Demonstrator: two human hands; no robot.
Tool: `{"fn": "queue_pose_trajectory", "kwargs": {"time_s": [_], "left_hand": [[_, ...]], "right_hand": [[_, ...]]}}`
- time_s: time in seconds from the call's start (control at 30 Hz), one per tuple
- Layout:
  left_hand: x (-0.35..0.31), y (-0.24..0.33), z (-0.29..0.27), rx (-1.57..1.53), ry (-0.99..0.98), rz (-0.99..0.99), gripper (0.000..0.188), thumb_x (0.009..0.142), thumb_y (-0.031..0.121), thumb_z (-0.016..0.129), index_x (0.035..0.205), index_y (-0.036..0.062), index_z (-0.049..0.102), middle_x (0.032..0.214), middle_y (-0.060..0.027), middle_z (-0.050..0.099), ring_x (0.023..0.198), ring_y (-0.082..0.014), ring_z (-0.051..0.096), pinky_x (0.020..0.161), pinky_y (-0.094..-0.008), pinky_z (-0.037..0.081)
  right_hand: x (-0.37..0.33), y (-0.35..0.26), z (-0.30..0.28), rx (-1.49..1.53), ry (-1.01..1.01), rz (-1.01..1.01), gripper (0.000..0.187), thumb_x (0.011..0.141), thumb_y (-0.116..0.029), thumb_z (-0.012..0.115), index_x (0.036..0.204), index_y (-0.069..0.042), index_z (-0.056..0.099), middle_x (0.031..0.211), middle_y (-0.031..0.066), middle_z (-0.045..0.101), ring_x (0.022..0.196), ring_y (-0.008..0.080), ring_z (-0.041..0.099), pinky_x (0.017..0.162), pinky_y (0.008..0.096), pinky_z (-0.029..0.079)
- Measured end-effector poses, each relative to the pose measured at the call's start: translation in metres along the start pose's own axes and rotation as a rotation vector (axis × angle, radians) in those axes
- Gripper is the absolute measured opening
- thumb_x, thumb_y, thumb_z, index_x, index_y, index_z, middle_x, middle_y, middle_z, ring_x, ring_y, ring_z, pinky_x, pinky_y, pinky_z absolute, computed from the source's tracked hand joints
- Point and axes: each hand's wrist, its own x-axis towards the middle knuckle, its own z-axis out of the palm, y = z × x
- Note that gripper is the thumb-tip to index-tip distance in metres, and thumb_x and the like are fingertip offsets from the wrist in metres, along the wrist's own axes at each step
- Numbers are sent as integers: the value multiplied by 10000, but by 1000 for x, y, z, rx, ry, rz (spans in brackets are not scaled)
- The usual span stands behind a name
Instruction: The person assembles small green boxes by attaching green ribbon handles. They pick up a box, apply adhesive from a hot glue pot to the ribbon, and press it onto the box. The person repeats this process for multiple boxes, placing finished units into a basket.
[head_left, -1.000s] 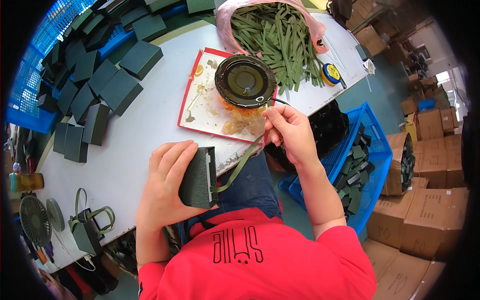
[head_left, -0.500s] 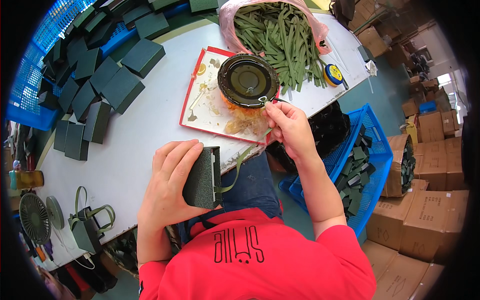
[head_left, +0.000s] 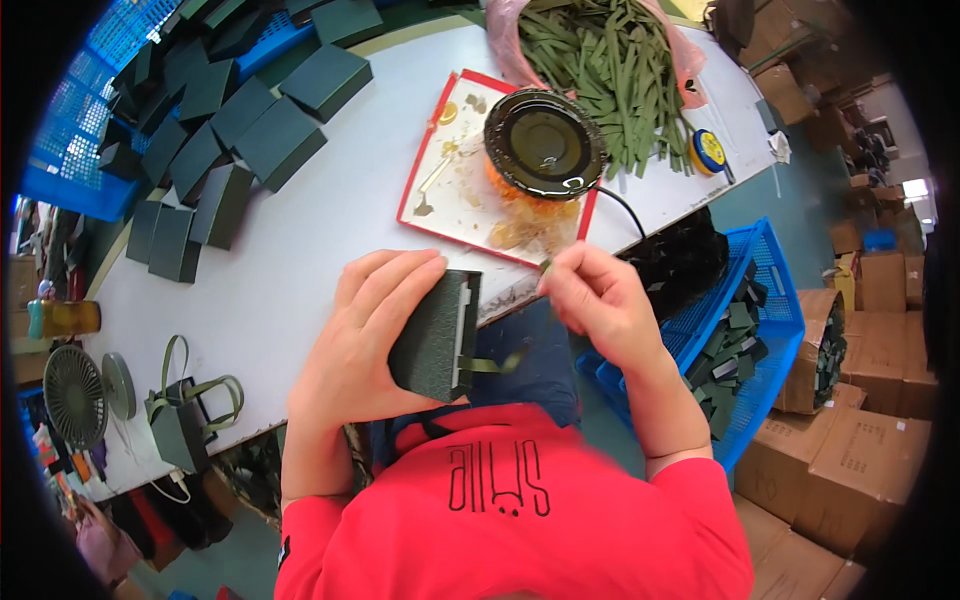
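Observation:
My left hand (head_left: 360,325) is wrapped round a dark green textured box (head_left: 432,335), held tilted at the table's front edge. From the box's right side comes a green ribbon (head_left: 490,366), which runs off to the right and blurs. My right hand (head_left: 597,295) pinches the ribbon's free end, its fingers closed just in front of the tray. A round black pot of dark liquid (head_left: 546,143) stands on a red-rimmed white tray (head_left: 410,190) beyond my hands. Strands of amber residue hang on the pot's side and lie below it.
Many green boxes (head_left: 280,140) are heaped at the left near a blue crate (head_left: 60,160). A pink bag (head_left: 512,45) spills green ribbons (head_left: 620,70). At right stand a yellow-and-blue tin (head_left: 708,152), a blue basket (head_left: 780,310) and cartons (head_left: 850,450). A strapped box (head_left: 178,430) and fan (head_left: 75,395) are at left.
My right hand has drawn back from the pot's rim, toward me and slightly right, with the ribbon end. My left hand still holds the box. The whole view has shifted somewhat.

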Motion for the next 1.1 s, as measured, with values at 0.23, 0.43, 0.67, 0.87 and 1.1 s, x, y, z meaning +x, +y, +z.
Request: {"fn": "queue_pose_trajectory", "kwargs": {"time_s": [0.23, 0.43, 0.67, 0.87, 1.1], "left_hand": [[-3, -3, 2, -54, -30, 61, 1110, 509, 413, 963, 1416, -6, 481, 1392, -168, 541, 1260, -396, 494, 1041, -481, 426], [-2, -1, 1, -74, -27, 76, 1080, 522, 387, 958, 1411, -2, 485, 1384, -160, 552, 1247, -387, 510, 1035, -478, 432], [-1, 1, 2, -103, -20, 81, 978, 516, 270, 928, 1373, 26, 526, 1356, -140, 574, 1211, -365, 527, 1012, -468, 437], [0, 1, 3, -24, -60, 116, 917, 512, 232, 900, 1347, 63, 559, 1340, -112, 584, 1202, -335, 528, 989, -462, 412], [-3, -4, 1, -97, -16, 60, 970, 502, 233, 917, 1371, 44, 527, 1351, -122, 565, 1216, -358, 514, 1021, -472, 423]], "right_hand": [[5, -1, 24, -82, -232, 166, 206, 999, -198, 640, 908, -13, 643, 782, -59, 588, 698, 2, 464, 596, 207, 384], [12, -2, 24, -158, -255, 177, 244, 997, -213, 641, 854, -16, 623, 748, -49, 583, 690, 7, 466, 594, 215, 395], [18, 1, 22, -221, -292, 218, 296, 971, -214, 659, 767, -15, 581, 674, -50, 522, 638, 22, 426, 545, 248, 369], [22, 13, 22, -309, -280, 199, 343, 939, -227, 684, 710, -8, 553, 626, -28, 496, 614, 49, 439, 537, 273, 380], [24, 13, 10, -32, -250, 126, 185, 1000, -138, 624, 1087, 22, 660, 953, 43, 706, 626, 39, 526, 551, 218, 412]]}}
